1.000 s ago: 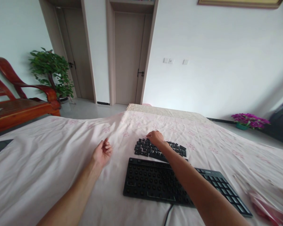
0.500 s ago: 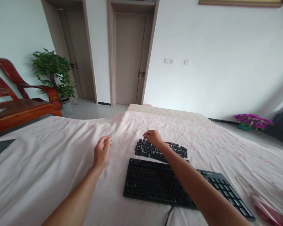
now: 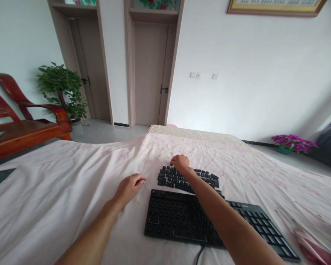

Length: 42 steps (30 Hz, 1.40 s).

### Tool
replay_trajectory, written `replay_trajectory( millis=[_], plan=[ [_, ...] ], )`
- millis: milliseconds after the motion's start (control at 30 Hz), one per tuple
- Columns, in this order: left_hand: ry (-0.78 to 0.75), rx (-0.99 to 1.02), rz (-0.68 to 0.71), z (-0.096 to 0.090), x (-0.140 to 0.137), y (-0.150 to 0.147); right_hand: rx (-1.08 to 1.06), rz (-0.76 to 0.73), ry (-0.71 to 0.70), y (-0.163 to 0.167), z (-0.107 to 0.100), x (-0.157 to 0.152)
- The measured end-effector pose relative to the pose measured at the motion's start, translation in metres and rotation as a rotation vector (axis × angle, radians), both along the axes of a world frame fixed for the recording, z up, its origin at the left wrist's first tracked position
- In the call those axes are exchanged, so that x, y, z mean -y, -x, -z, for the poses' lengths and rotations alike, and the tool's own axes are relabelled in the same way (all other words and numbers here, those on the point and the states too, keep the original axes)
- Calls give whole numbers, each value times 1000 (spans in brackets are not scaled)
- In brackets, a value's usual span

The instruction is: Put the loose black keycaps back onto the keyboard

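Observation:
A black keyboard (image 3: 179, 217) lies on the cloth in front of me; its left and middle part is bare of keycaps, while the right-hand block has its keys. Just beyond it, loose black keycaps (image 3: 168, 178) lie in a rough keyboard layout. My right hand (image 3: 181, 162) reaches over the keyboard to the far edge of these keycaps, fingers closed in a pinch, a small dark keycap (image 3: 171, 164) at their tips. To the left of the loose keycaps, my left hand (image 3: 131, 187) hovers low with curled fingers, thumb and forefinger together; what lies between them is too small to name.
A pale floral cloth (image 3: 99, 184) covers the surface. The keyboard's cable (image 3: 200, 254) runs toward me. Thin sticks and a pink cloth (image 3: 314, 244) lie at right. Beyond are a wooden chair (image 3: 38, 127), a leafy plant (image 3: 62, 90), doors and purple flowers (image 3: 294, 142).
My left hand has moved right and slightly down, closer to the loose keycaps. My right hand stays by the far keycaps, fingers turned lower. The view has tilted up slightly.

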State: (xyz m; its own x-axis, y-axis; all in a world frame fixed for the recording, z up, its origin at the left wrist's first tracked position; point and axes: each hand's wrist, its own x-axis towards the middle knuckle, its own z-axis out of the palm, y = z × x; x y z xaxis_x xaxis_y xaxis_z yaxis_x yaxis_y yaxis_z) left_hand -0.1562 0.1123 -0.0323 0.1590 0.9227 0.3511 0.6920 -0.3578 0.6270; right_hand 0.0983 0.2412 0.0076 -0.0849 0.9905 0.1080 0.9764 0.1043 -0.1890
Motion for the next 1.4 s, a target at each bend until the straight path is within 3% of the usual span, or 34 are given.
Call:
replay_trajectory(
  millis=[167,367,600,800,933,1067,1233,1400],
  plan=[
    [-1,86,0,3,-1,-4,4,-3,4,-12,0,0],
    [153,293,58,7,1,-13,48,-45,-7,-15,2,0],
    [197,153,197,-6,7,-15,98,-65,-14,-4,5,-3],
    [208,43,225,-6,7,-14,109,-123,-28,0,-1,4],
    [200,26,254,-3,5,-13,55,-170,-80,-1,-13,28],
    [210,40,257,-2,4,-12,-40,-254,-92,-5,-21,71],
    [223,48,252,-2,6,-12,-198,-475,-146,-9,-15,130],
    [216,54,257,-2,6,-11,-148,-501,-173,-7,-6,161]
  ],
)
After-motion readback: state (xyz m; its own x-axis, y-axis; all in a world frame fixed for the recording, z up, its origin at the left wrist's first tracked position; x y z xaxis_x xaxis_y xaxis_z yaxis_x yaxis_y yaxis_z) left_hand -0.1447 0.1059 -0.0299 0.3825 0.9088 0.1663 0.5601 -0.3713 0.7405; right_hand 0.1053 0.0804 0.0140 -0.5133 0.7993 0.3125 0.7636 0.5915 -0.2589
